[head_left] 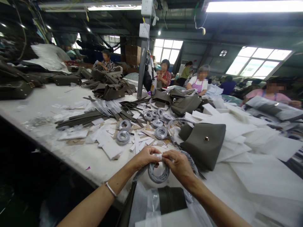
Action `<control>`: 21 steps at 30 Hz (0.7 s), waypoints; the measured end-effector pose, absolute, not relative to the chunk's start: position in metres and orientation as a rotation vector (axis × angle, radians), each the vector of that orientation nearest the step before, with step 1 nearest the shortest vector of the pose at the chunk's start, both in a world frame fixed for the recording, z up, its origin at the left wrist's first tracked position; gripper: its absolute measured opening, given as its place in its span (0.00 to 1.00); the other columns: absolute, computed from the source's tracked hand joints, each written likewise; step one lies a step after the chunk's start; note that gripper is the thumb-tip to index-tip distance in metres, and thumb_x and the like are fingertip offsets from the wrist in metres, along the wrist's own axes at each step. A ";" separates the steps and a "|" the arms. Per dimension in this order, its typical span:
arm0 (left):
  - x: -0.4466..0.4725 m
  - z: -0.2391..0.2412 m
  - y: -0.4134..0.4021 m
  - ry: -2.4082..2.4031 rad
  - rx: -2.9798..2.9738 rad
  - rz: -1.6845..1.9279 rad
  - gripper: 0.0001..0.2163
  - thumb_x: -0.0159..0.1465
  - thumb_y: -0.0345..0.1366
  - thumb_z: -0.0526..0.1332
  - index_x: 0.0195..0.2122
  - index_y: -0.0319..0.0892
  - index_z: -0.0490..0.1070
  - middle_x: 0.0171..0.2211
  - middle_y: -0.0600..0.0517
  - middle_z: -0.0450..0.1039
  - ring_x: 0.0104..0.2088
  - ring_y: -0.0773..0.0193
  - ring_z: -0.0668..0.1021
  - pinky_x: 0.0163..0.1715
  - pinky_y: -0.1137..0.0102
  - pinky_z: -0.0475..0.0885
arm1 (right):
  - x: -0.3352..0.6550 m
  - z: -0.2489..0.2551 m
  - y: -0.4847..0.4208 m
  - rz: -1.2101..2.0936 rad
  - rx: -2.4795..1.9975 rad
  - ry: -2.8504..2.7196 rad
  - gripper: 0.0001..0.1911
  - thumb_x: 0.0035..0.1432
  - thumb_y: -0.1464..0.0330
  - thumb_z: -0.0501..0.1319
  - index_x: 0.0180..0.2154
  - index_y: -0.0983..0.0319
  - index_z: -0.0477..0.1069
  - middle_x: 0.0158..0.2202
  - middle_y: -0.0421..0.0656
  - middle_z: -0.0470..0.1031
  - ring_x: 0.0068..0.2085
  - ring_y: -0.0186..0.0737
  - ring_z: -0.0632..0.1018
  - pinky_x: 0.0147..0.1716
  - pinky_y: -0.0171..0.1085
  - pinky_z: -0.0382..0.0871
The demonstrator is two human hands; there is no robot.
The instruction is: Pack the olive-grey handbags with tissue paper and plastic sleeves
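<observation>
- The left hand (148,158) is pinching the top of a grey ring-shaped coil in clear plastic wrap (159,179), thumb and fingers closing in right beside its narrow white band (160,155).
- The right hand (178,164) is pinching at that same band from the other side, fingertips almost meeting the left ones.
- So the coil is hanging between and just below both hands, hole facing the wearer, over the near part of the white tabletop (79,153).
- Handling-wise, I'm guessing it's light, bendy and pretty springy, with the plastic being a bit slick. Doesn't look fragile, but the band could be tearing if tugged hard. Best grip is probably right over the band, squeezing all the loops together.
- More banded grey coils (122,142) are lying beyond the left hand, and a dark olive-grey boxy bag with a gold-coloured stud (205,149) is sitting just past the right hand.
- Fingers are covering the band's ends, so I can't tell if it's joined.
- Below the hands, a dark panel under clear film and white sheeting (171,198) is running out of frame; what's inside the coil's wrap is too blurry to call.
</observation>
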State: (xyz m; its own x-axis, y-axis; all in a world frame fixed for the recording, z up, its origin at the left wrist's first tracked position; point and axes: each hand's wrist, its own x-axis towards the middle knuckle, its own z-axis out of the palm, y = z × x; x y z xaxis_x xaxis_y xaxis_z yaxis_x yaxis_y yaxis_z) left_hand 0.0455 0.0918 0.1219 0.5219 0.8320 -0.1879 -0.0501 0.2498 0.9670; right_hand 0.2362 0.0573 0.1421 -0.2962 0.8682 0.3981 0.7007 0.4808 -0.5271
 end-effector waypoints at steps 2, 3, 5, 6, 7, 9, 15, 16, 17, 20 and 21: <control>0.044 0.124 0.092 0.812 1.180 0.678 0.21 0.47 0.40 0.73 0.40 0.36 0.74 0.24 0.52 0.75 0.24 0.67 0.76 0.27 0.73 0.69 | 0.233 0.147 0.057 0.399 -1.374 -2.044 0.05 0.56 0.74 0.66 0.31 0.59 0.77 0.31 0.40 0.79 0.35 0.41 0.79 0.38 0.38 0.68; 0.043 0.124 0.092 0.809 1.186 0.668 0.21 0.46 0.39 0.73 0.40 0.36 0.74 0.24 0.52 0.75 0.24 0.67 0.76 0.27 0.73 0.68 | 0.231 0.148 0.057 0.415 -1.406 -2.021 0.05 0.55 0.75 0.66 0.29 0.59 0.76 0.30 0.40 0.78 0.35 0.41 0.78 0.37 0.37 0.67; 0.043 0.123 0.094 0.817 1.200 0.660 0.21 0.46 0.38 0.72 0.41 0.36 0.75 0.24 0.53 0.75 0.24 0.66 0.76 0.27 0.73 0.68 | 0.228 0.147 0.057 0.421 -1.442 -1.971 0.06 0.53 0.76 0.66 0.28 0.60 0.74 0.30 0.39 0.76 0.35 0.40 0.77 0.37 0.37 0.65; 0.044 0.122 0.094 0.825 1.209 0.661 0.21 0.47 0.39 0.72 0.41 0.36 0.75 0.23 0.53 0.75 0.24 0.66 0.75 0.27 0.73 0.68 | 0.226 0.145 0.057 0.419 -1.453 -1.948 0.06 0.53 0.77 0.66 0.28 0.60 0.74 0.30 0.39 0.76 0.35 0.40 0.76 0.38 0.37 0.64; 0.045 0.120 0.095 0.834 1.220 0.665 0.21 0.47 0.39 0.72 0.41 0.36 0.75 0.23 0.53 0.75 0.24 0.66 0.75 0.27 0.73 0.68 | 0.225 0.143 0.057 0.420 -1.470 -1.921 0.07 0.53 0.77 0.66 0.27 0.61 0.73 0.30 0.40 0.75 0.35 0.40 0.76 0.38 0.37 0.64; 0.047 0.118 0.095 0.849 1.247 0.677 0.20 0.48 0.40 0.72 0.40 0.36 0.75 0.26 0.54 0.75 0.24 0.67 0.75 0.27 0.73 0.68 | 0.223 0.140 0.057 0.423 -1.502 -1.875 0.06 0.53 0.77 0.65 0.27 0.61 0.74 0.30 0.41 0.75 0.35 0.40 0.75 0.38 0.37 0.64; 0.049 0.119 0.096 0.858 1.243 0.627 0.23 0.48 0.47 0.74 0.40 0.38 0.74 0.28 0.54 0.75 0.24 0.68 0.75 0.27 0.73 0.68 | 0.234 0.145 0.061 0.564 -1.453 -1.914 0.10 0.50 0.79 0.68 0.30 0.59 0.80 0.32 0.38 0.80 0.36 0.36 0.78 0.38 0.31 0.66; 0.049 0.119 0.096 0.849 1.225 0.614 0.23 0.48 0.47 0.75 0.40 0.38 0.74 0.29 0.54 0.75 0.24 0.68 0.75 0.27 0.73 0.69 | 0.237 0.146 0.062 0.600 -1.436 -1.915 0.10 0.49 0.79 0.69 0.30 0.58 0.81 0.31 0.38 0.80 0.35 0.35 0.78 0.37 0.31 0.66; 0.049 0.120 0.095 0.839 1.210 0.608 0.24 0.47 0.47 0.75 0.40 0.38 0.74 0.30 0.53 0.75 0.25 0.68 0.76 0.28 0.73 0.69 | 0.240 0.148 0.062 0.633 -1.418 -1.908 0.09 0.48 0.79 0.70 0.30 0.59 0.81 0.31 0.38 0.81 0.34 0.34 0.78 0.35 0.30 0.66; 0.050 0.122 0.092 0.821 1.203 0.604 0.25 0.46 0.47 0.76 0.40 0.38 0.74 0.32 0.51 0.76 0.25 0.66 0.77 0.28 0.72 0.70 | 0.245 0.148 0.063 0.722 -1.356 -1.869 0.08 0.47 0.77 0.72 0.30 0.59 0.82 0.30 0.37 0.80 0.32 0.34 0.78 0.34 0.29 0.67; 0.051 0.123 0.091 0.826 1.207 0.606 0.25 0.46 0.47 0.76 0.40 0.37 0.74 0.32 0.50 0.76 0.25 0.66 0.77 0.28 0.72 0.70 | 0.246 0.147 0.063 0.746 -1.335 -1.858 0.08 0.48 0.76 0.71 0.30 0.59 0.82 0.30 0.37 0.80 0.33 0.34 0.78 0.35 0.29 0.67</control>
State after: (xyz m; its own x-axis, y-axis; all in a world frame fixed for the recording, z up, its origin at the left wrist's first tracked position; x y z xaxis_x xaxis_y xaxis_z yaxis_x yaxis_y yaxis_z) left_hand 0.0509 0.0909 0.1225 0.5762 0.7854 -0.2261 0.0201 0.2629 0.9646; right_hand 0.2457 0.0632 0.1469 -0.2059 0.9539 0.2183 0.5381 0.2967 -0.7890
